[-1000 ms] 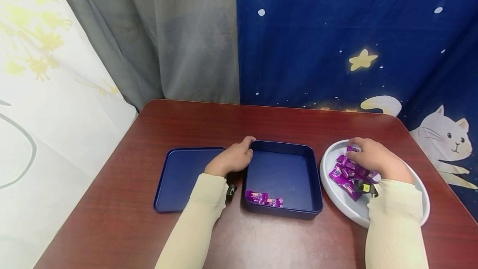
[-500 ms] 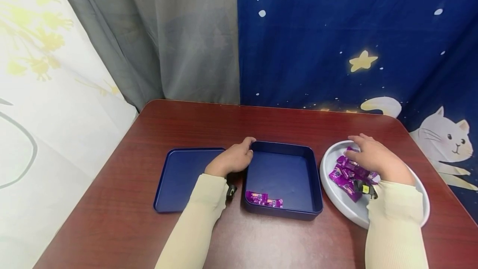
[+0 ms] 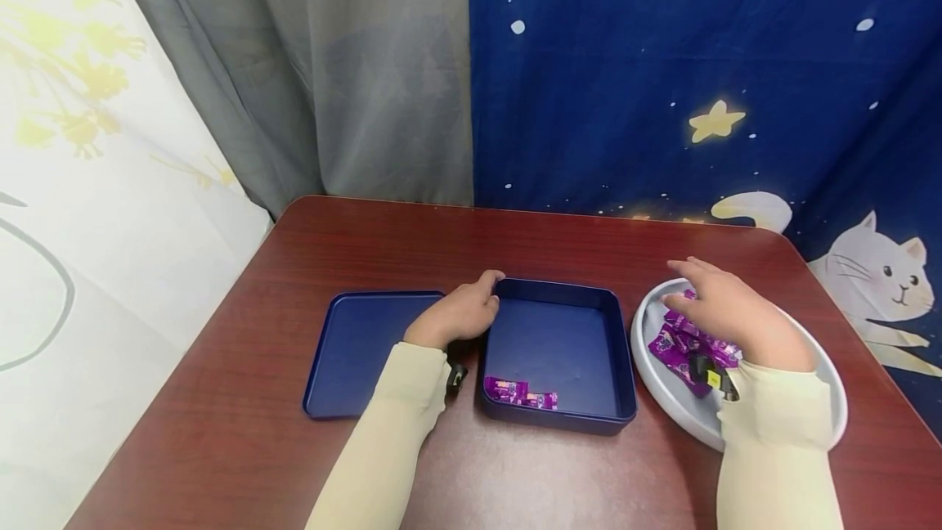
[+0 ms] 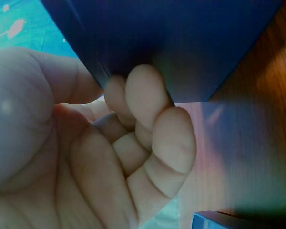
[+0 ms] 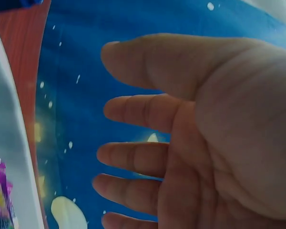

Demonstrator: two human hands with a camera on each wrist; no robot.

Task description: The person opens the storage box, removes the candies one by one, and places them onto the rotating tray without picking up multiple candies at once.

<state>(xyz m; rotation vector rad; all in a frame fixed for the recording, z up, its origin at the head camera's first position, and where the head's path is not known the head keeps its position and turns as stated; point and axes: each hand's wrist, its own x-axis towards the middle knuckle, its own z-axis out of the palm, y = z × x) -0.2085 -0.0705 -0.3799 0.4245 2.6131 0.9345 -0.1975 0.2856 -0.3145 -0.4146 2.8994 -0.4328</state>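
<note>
In the head view, a dark blue rectangular box [image 3: 555,342] sits uncovered in the middle of the table. Small purple-wrapped packets [image 3: 508,389] lie along its near left edge. My left hand [image 3: 459,313] holds the box at its far left corner; the left wrist view shows the thumb and curled fingertips against the box wall [image 4: 181,43]. Over a round white tray [image 3: 666,399] at the right hovers my right hand [image 3: 728,309], its fingers extended and apart. Beneath it more purple packets [image 3: 673,350] are heaped, partly hidden. The right wrist view shows a bare palm [image 5: 181,143].
A flat dark blue lid [image 3: 368,350] lies left of the box, partly covered by the left arm. The reddish-brown table [image 3: 390,235] ends at a grey and blue curtain [image 3: 589,105]. White patterned cloth [image 3: 110,227] hangs on the left.
My right hand has lifted a little off the packets, moved slightly left and spread its fingers. The left hand and the box have stayed put.
</note>
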